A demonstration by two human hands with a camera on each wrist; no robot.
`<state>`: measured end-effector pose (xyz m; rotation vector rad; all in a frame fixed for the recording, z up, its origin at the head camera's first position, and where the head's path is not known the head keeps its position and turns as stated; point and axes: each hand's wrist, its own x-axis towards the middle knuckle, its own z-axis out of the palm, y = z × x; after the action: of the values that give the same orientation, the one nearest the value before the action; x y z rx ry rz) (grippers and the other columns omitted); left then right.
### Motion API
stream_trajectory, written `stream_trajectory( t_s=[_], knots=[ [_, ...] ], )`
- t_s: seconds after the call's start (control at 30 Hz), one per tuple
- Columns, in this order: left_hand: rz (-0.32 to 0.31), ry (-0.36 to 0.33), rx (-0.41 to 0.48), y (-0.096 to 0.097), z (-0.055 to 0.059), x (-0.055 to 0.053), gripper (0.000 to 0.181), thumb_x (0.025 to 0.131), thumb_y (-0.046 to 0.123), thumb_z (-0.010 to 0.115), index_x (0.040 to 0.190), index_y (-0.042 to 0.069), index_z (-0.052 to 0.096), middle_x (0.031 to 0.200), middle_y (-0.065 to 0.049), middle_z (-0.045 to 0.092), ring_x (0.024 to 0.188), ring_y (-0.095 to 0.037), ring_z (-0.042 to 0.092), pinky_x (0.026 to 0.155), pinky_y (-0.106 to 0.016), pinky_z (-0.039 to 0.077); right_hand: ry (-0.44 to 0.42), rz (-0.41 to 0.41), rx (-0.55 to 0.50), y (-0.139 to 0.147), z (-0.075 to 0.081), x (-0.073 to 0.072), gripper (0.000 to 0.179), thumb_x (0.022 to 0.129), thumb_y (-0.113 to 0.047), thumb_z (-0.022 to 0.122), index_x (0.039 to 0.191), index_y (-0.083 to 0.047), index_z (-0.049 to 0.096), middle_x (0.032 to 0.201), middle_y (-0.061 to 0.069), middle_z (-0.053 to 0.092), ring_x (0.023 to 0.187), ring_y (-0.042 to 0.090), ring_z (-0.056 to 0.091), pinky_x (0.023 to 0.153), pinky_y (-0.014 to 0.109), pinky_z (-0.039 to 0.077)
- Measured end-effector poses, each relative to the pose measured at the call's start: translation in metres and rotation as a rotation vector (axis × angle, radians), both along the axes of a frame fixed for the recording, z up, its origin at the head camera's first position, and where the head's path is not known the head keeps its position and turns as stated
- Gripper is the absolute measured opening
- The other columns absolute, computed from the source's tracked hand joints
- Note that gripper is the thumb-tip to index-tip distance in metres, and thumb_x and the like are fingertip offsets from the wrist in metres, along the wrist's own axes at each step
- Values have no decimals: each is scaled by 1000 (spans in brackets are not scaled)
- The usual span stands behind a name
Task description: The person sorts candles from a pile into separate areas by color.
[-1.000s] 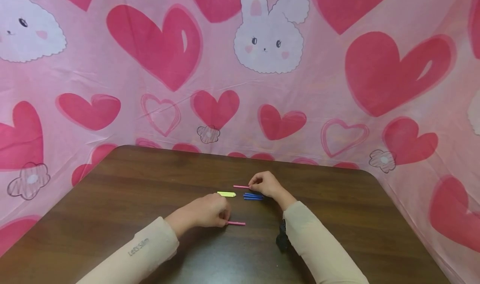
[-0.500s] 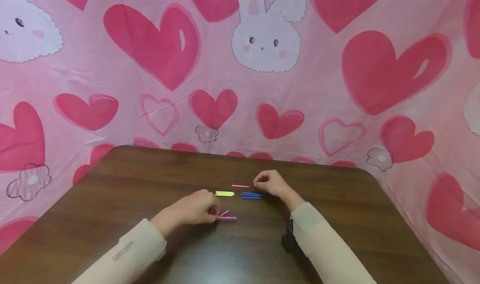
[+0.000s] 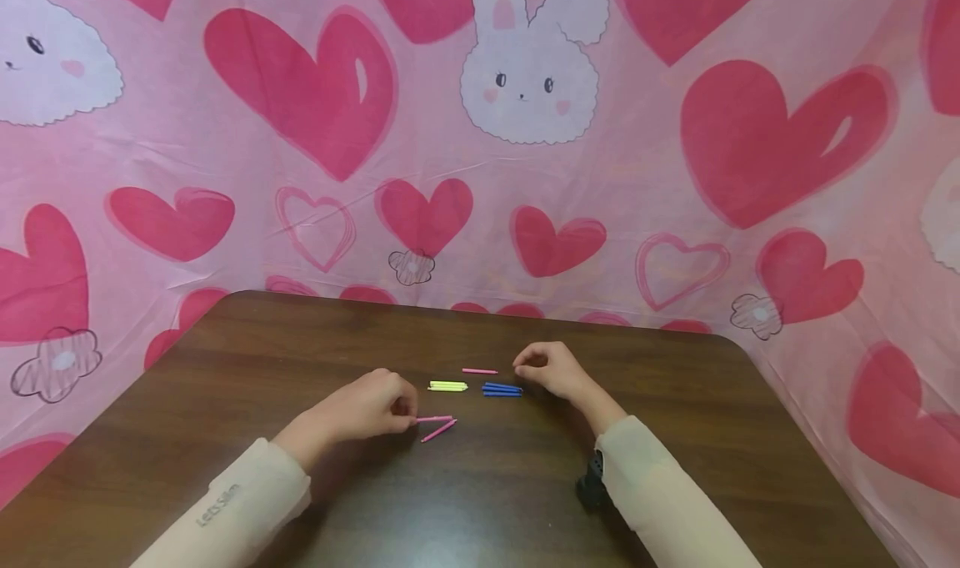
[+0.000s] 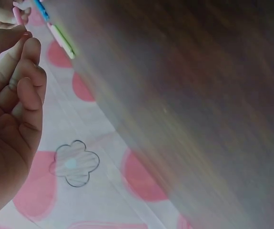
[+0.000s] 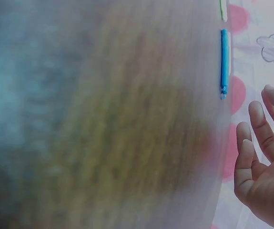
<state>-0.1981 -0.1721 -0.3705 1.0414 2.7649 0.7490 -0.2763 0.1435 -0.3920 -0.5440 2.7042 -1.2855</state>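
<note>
In the head view my left hand (image 3: 360, 406) pinches one end of a thin pink stick (image 3: 437, 419) between thumb and forefinger. A second pink stick (image 3: 438, 431) lies slanted on the table, its far end close to the held one's tip. Beyond them are a bundle of yellow-green sticks (image 3: 447, 386) and a bundle of blue sticks (image 3: 502, 389). Behind these lies a third pink stick (image 3: 480, 371). My right hand (image 3: 558, 372), fingers loosely bent and holding nothing, hovers right of the blue bundle. The left wrist view shows the pinched stick (image 4: 17, 15) at the fingertips.
A dark brown wooden table (image 3: 300, 343) carries everything. Pink cloth (image 3: 420, 151) with hearts and rabbits hangs behind the table and along its sides. A small black device (image 3: 591, 483) sits under the right wrist.
My right hand has let go of the far pink stick and drawn back right. My left hand has moved left with a pink stick, and the second pink stick now lies apart on the table.
</note>
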Motion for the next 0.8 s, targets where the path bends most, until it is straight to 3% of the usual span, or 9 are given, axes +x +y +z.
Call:
stream_trajectory(
  t_s=[0.4, 0.7, 0.8],
  knots=[
    [71, -37, 15, -12, -1, -8, 5, 85, 12, 76, 81, 14, 74, 70, 11, 63, 64, -4, 52, 62, -21, 50, 19, 137, -2, -9, 8, 22, 11, 90, -11, 70, 97, -3, 74, 96, 9, 72, 85, 15, 58, 79, 32, 49],
    [99, 30, 15, -16, -1, -19, 6, 83, 11, 77, 80, 14, 73, 70, 10, 63, 64, -5, 51, 61, -21, 49, 3, 242, -25, -22, 5, 30, 9, 90, -9, 71, 95, -2, 73, 93, 12, 73, 80, 13, 56, 73, 27, 47],
    [111, 23, 25, -16, -1, -24, 4, 84, 11, 76, 81, 12, 73, 71, 9, 63, 65, -6, 51, 60, -21, 49, -6, 277, -18, -26, 5, 33, 8, 89, -8, 71, 94, -2, 73, 95, 12, 73, 80, 13, 55, 71, 26, 47]
  ],
)
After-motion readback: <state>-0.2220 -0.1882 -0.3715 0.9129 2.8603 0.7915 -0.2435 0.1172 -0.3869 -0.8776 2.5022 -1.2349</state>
